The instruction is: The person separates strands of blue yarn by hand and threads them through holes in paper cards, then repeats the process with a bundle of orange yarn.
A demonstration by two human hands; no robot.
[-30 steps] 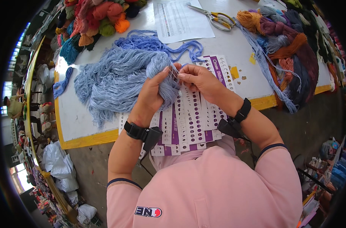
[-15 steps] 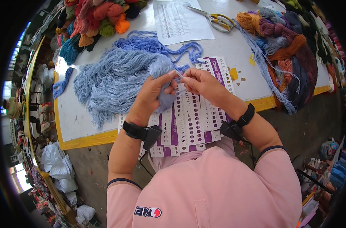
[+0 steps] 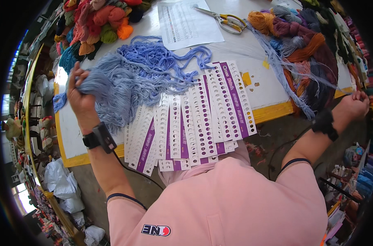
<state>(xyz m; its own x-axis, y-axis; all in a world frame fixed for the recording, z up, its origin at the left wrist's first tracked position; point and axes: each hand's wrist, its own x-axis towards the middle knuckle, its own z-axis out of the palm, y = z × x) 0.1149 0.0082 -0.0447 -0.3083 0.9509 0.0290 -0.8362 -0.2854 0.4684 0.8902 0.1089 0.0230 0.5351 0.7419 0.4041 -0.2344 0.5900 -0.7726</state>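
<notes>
My left hand (image 3: 80,88) is curled around one end of a light blue bundle of embroidery thread (image 3: 112,90), lifting it at the left of the table. The rest of the bundle spreads in loose waves beside the hand. My right hand (image 3: 352,105) is closed, far out to the right beyond the table edge. A thin pale strand (image 3: 332,83) runs toward its fingers past the mixed skeins; its tip in the fingers is too small to see. A periwinkle-blue heap of thread (image 3: 147,57) lies behind the light blue bundle.
White and purple punched thread cards (image 3: 198,119) fan over the table's front edge. A printed sheet (image 3: 190,24) and yellow-handled scissors (image 3: 231,23) lie at the back. Mixed-colour skeins (image 3: 297,41) hang over the right edge; red and orange skeins (image 3: 106,18) sit back left.
My hands have parted from close together over the cards. The left moved left with the light blue bundle; the right swung far right, drawing out a thin strand. The cards are now uncovered.
</notes>
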